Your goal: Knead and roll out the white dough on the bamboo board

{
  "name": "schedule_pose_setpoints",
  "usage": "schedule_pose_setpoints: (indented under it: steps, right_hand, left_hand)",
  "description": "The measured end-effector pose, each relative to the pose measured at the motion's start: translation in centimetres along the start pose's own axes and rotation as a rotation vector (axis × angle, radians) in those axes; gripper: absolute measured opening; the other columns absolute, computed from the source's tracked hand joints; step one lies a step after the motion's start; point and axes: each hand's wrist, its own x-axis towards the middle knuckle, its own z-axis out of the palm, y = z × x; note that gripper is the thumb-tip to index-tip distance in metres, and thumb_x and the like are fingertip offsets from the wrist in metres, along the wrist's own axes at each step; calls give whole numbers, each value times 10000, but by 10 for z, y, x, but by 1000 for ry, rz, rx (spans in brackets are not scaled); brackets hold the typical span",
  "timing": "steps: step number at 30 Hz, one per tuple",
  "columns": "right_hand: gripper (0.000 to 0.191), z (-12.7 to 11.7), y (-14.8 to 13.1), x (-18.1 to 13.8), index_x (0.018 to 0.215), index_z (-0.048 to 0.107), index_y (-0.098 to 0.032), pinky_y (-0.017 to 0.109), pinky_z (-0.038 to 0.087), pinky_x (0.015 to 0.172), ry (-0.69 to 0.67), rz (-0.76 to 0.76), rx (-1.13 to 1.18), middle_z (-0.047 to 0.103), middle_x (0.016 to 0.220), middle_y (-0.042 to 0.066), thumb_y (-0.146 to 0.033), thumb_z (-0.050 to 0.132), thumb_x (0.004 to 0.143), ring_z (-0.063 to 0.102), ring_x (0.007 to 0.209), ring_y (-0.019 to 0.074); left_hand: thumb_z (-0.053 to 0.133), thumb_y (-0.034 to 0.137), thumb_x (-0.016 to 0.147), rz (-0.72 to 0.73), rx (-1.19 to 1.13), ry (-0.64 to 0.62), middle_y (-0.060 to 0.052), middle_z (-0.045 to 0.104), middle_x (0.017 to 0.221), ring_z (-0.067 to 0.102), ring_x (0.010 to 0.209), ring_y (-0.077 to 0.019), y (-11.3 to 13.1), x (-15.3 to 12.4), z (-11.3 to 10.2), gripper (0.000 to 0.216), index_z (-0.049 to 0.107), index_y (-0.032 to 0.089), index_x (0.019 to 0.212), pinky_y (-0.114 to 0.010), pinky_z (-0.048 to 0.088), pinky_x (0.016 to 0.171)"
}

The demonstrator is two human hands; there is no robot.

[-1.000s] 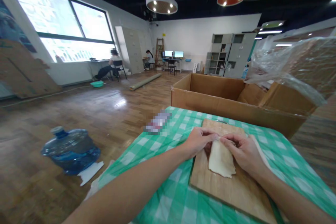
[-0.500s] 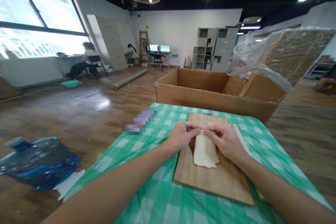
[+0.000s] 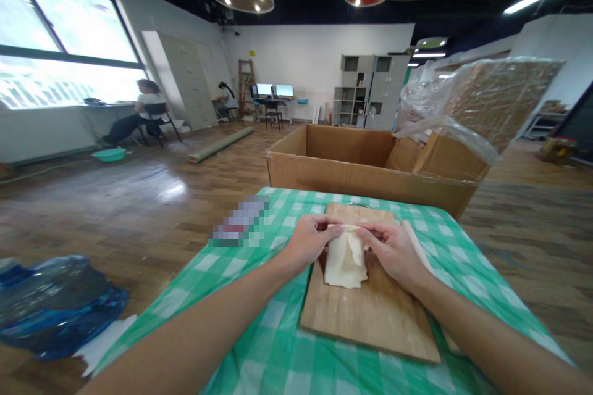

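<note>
A flat, pale sheet of dough (image 3: 343, 264) hangs from my fingers over a wooden cutting board (image 3: 365, 327). My left hand (image 3: 311, 238) pinches its upper left edge between thumb and fingers. At the upper right edge, my right hand (image 3: 393, 248) pinches the same sheet. A fold runs down the dough's right side, and its lower edge is ragged. To the right of the board lies a pale rod (image 3: 416, 243), partly hidden by my right forearm; it resembles a rolling pin.
A green checked tablecloth (image 3: 259, 327) covers the table. Beyond it stands a large cardboard box (image 3: 370, 176) with plastic-wrapped material. A blurred-out item (image 3: 241, 219) lies at the table's left. A water jug (image 3: 60, 302) is on the floor. Two people sit farther back.
The upper edge of the dough is now spread wider between my hands, and a fold shows on its right side. The whole view has shifted slightly.
</note>
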Motion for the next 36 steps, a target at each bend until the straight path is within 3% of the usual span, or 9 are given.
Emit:
schedule_pose_setpoints:
  steps: [5, 11, 16, 20, 23, 28, 33, 36]
  right_hand:
    - [287, 1, -8, -3, 968, 822, -243, 375, 603, 841, 12, -97, -83, 808, 994, 61, -498, 712, 896, 747, 951, 265]
    - [447, 4, -3, -2, 988, 803, -190, 312, 579, 575, -47, 184, 296, 756, 757, 60, -607, 665, 902, 687, 627, 193]
    - [390, 3, -1, -2, 943, 813, -174, 317, 572, 652, -78, 169, 354, 763, 792, 72, -545, 713, 875, 689, 681, 192]
    - [347, 3, -2, -3, 1115, 808, -208, 339, 565, 765, -105, 82, 216, 797, 929, 56, -463, 709, 901, 705, 791, 198]
    - [347, 2, -1, -3, 1185, 794, -242, 345, 564, 777, -127, 21, 79, 806, 996, 39, -445, 689, 923, 712, 827, 203]
    - [344, 1, 5, -2, 1189, 796, -259, 347, 573, 713, -111, 30, 12, 819, 1003, 41, -448, 705, 917, 730, 808, 227]
    - [261, 2, 3, -2, 1104, 823, -298, 413, 594, 864, -42, -6, -13, 815, 1063, 38, -417, 753, 883, 743, 1019, 293]
    - [228, 4, 1, -2, 1065, 833, -302, 430, 575, 938, -15, -7, -8, 814, 1071, 36, -416, 746, 888, 744, 1038, 289]
  left_hand:
    - [839, 468, 781, 37, -2, -128, -76, 779, 927, 688, 773, -174, -1, -2, 3, 375, 787, 159, 987, -258, 507, 687]
    - [845, 433, 776, 78, 109, -15, -74, 792, 882, 687, 756, -187, -2, -2, 4, 316, 819, 165, 943, -266, 492, 667]
    - [857, 405, 758, 44, 10, 22, -85, 794, 876, 689, 737, -183, -3, -2, 3, 333, 815, 144, 961, -269, 502, 678]
    - [872, 423, 733, -4, -123, 29, -110, 792, 900, 701, 756, -194, -5, -1, 2, 384, 797, 118, 953, -281, 520, 697]
    - [878, 425, 723, 3, -96, 30, -105, 787, 896, 698, 759, -193, -8, -1, 2, 387, 793, 123, 949, -279, 518, 694]
    - [850, 451, 766, 38, -8, -6, -91, 780, 878, 678, 738, -181, -11, -2, 4, 364, 794, 135, 937, -264, 490, 659]
    - [837, 470, 783, 26, -7, -43, -94, 783, 905, 670, 747, -182, -6, -4, 5, 359, 805, 142, 928, -274, 494, 681]
    - [853, 439, 765, 16, -20, -41, -94, 785, 894, 671, 739, -186, -5, -5, 7, 338, 813, 144, 923, -285, 500, 691]
